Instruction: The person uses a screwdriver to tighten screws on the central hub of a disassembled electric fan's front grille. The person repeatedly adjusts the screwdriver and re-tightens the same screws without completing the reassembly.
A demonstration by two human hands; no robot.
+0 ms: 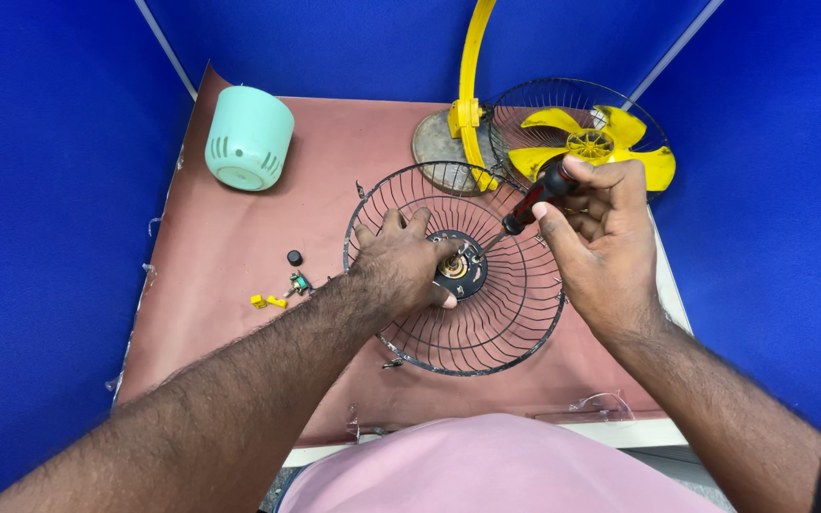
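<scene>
left hand [401,266] pressing down, right hand [596,237] gripping
</scene>
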